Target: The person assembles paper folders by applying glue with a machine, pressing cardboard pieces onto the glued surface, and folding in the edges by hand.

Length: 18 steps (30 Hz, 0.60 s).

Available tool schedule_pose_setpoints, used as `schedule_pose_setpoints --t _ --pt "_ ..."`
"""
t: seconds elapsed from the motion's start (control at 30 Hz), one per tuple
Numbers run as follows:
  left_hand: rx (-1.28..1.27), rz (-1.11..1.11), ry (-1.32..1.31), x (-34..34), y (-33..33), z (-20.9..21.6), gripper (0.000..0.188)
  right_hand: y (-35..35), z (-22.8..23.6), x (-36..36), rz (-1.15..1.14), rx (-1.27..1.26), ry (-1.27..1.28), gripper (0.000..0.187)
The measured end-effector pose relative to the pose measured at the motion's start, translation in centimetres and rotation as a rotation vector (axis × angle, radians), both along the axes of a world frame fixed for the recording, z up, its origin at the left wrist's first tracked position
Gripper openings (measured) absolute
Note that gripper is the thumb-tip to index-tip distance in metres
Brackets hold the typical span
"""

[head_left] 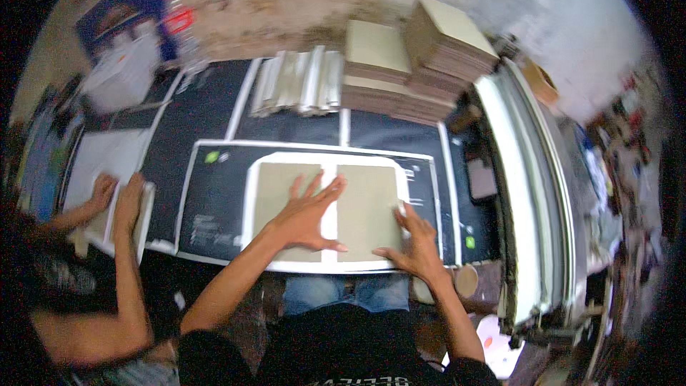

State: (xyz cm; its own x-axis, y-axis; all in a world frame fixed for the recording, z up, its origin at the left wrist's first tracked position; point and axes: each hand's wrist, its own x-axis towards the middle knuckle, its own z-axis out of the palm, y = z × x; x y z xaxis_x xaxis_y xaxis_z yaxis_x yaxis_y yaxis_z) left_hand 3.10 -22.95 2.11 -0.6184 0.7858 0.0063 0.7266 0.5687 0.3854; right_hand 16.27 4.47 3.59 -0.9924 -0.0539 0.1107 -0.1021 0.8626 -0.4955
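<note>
Two grey-brown boards, a left one (286,189) and a right one (368,196), lie side by side with a white strip (329,218) between them. A white border (250,204) runs around them, on top of a dark printed sheet (214,204). My left hand (304,218) is spread over the left board, fingertips reaching the strip. At the right board's edge sits my right hand (416,243), its thumb over the board's lower part and its fingers along the white border. Nothing shows in either hand, and both have fingers apart.
Stacks of cut boards (446,36) and a row of white strips (300,82) stand at the back. On the right rises a pile of large sheets (518,200), beside a dark phone-like object (482,177). Another person's hands (118,200) work on a white piece at left.
</note>
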Motion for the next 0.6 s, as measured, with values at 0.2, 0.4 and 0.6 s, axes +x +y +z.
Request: schedule_pose_setpoints --t 0.2,0.4,0.6 --pt "0.02 -0.003 0.007 -0.4 0.2 0.3 0.146 -0.9 1.3 -0.4 -0.047 0.088 -0.038 0.116" --pt "-0.003 -0.003 0.012 -0.2 0.3 0.4 0.144 3.8 -0.7 -2.3 -0.432 0.101 0.277 0.066" --pt "0.018 -0.017 -0.029 -0.4 0.5 0.7 0.143 10.4 -2.1 -6.5 -0.642 0.64 0.118 0.057"
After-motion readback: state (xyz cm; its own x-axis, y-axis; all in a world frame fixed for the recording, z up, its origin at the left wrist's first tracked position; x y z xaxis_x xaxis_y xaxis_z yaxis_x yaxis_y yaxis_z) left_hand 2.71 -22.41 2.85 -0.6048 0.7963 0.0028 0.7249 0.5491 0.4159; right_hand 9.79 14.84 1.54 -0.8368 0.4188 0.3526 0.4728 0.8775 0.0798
